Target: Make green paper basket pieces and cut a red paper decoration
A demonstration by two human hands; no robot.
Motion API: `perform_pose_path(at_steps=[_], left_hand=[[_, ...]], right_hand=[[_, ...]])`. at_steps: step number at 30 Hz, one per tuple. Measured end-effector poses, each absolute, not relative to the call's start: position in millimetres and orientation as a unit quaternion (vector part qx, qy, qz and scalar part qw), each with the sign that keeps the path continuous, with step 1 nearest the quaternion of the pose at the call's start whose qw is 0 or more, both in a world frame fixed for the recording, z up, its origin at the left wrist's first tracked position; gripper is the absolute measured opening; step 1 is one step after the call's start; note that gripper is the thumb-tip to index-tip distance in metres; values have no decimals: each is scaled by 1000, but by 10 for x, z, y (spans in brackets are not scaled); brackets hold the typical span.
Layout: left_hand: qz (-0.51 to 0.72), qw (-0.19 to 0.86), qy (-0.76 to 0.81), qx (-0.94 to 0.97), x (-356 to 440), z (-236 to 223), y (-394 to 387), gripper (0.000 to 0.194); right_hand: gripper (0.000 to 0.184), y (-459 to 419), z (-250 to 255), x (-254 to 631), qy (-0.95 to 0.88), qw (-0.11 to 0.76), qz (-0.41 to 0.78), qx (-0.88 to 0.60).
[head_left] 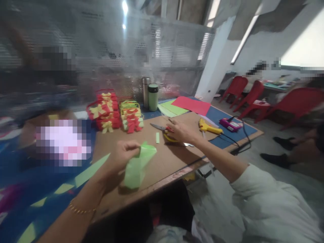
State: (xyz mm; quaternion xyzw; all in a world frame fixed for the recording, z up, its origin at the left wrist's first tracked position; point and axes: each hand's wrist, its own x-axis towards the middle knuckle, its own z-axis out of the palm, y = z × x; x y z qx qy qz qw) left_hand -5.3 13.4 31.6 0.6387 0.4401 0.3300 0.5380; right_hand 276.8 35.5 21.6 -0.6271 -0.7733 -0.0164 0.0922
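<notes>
My left hand pinches the upper edge of a light green piece of thin cloth-like material, which hangs folded above the cardboard. Over the middle of the work surface, my right hand has its fingers curled around the handle of a pair of scissors, their blades pointing left. Part of the handle is hidden under the fingers. A yellow curved thing shows just below that hand; I cannot tell if it belongs to the scissors. Between the hands lies a small light green strip.
Red bags with yellow bows and green ones with red bows stand at the back. Behind them are a green flask and a steel one. A yellow glue gun, its cord, a purple box and red sheet are right.
</notes>
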Motion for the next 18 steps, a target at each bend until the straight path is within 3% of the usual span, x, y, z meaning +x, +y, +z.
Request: perform_pose_path(at_steps=[5,11,18], left_hand=[[322,558,479,597,-46,258,119,30],[335,558,484,584,16,289,64,32],[357,553,484,577,43,328,23,29]], right_hand=[[18,-154,275,2795,-783,111,-36,-611],[29,-475,155,3504,-672,136,-89,-722],[38,-189,15,4248,-599,86,-81,-792]])
